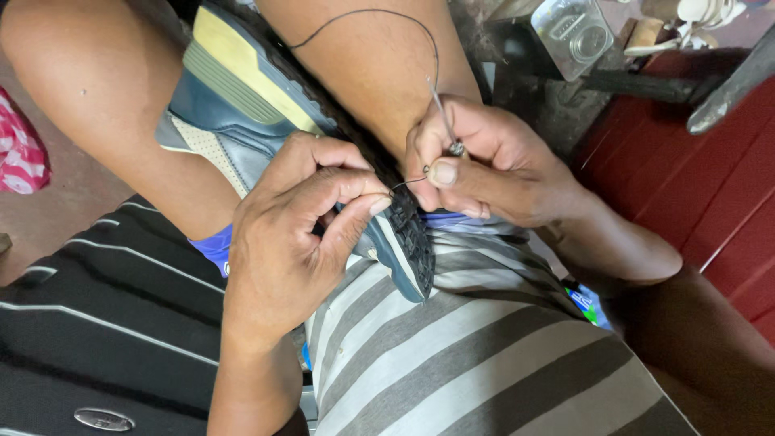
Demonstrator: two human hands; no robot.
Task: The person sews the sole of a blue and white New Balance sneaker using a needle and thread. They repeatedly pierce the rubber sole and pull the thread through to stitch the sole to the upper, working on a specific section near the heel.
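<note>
A navy and yellow sports shoe (242, 89) lies wedged between my knees, its black treaded sole (412, 242) turned up toward my lap. My left hand (299, 226) pinches a dark thread (408, 182) right at the sole's edge, thumb against forefinger. My right hand (484, 165) grips a thin metal awl or needle (446, 121) just above the same spot. A long loop of the thread (379, 14) arcs up over my right knee. The toe of the shoe is hidden under my hands.
A dark bag with pale stripes (105, 315) lies at the lower left beside my grey striped shirt (476, 355). A pink and white cloth (20, 153) sits at the left edge. A clear plastic box (573, 32) rests on a dark bench above a red surface (710, 186).
</note>
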